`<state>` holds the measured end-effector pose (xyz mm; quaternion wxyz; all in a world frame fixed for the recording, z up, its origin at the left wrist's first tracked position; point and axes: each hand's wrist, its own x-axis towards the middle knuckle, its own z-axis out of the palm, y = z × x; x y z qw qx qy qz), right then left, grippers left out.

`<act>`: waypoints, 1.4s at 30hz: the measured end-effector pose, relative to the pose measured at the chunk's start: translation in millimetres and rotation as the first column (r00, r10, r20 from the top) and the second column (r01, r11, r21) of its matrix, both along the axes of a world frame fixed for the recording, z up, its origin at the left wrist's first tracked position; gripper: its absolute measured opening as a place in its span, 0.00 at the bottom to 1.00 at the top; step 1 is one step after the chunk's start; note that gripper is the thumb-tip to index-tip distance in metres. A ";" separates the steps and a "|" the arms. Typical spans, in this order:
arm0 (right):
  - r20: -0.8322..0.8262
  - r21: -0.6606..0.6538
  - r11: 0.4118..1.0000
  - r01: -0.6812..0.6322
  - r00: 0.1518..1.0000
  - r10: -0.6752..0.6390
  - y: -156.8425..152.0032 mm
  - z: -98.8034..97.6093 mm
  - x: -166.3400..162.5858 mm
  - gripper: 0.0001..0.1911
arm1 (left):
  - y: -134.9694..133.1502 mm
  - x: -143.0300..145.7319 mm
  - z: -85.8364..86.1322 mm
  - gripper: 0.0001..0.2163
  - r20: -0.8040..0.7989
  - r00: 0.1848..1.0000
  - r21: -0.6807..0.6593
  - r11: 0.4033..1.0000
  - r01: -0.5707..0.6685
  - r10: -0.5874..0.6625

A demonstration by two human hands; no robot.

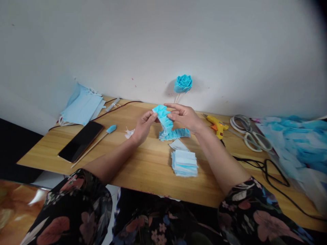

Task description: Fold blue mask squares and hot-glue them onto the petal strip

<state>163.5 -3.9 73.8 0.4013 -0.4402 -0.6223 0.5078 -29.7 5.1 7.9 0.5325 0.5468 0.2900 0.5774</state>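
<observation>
Both my hands are raised over the middle of a wooden table [143, 170] and pinch the top end of a pleated strip of light-blue mask fabric [166, 126]. My left hand [143, 127] grips its left edge with thumb and fingers closed. My right hand [185, 117] pinches the right side, its fingers curled over the strip. The strip's lower end trails onto the table. Just below it lies a stack of cut blue and white fabric squares [184, 162].
A finished blue fabric rose on a stick [183, 83] leans on the wall. At the left are face masks [81, 106], a dark phone [81, 141] and a blue-tipped stick [94, 144]. At the right are a yellow glue gun [217, 126], scissors [251, 134], a black cable [270, 170] and blue scraps [298, 143].
</observation>
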 end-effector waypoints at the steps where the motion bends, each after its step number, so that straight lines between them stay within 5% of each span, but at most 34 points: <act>1: 0.001 0.017 1.000 0.019 1.000 -0.019 0.0 -0.6 -1.0 0.32 | -0.1 0.0 -1.1 0.20 -0.004 1.000 0.000 1.000 0.020 -0.020; 21: 0.076 0.184 0.983 -0.022 0.997 0.009 1.4 -14.6 -7.1 0.26 | -4.4 1.0 6.3 0.18 -0.028 0.988 -0.048 0.987 0.152 -0.154; 29: 0.074 0.155 0.988 0.001 0.997 -0.012 1.5 -8.6 -6.2 0.27 | 2.3 -1.7 0.8 0.19 0.025 0.998 -0.077 0.996 0.052 -0.050; 35: 0.051 0.228 0.972 0.056 0.996 -0.069 8.1 -17.5 -7.2 0.28 | 1.7 -1.3 -2.6 0.23 0.005 0.996 -0.063 0.994 0.085 -0.085; 42: 0.067 0.246 0.969 0.031 0.997 -0.049 6.3 -17.6 -9.6 0.25 | 1.5 -2.4 -7.6 0.16 -0.039 0.997 -0.095 0.993 0.065 -0.069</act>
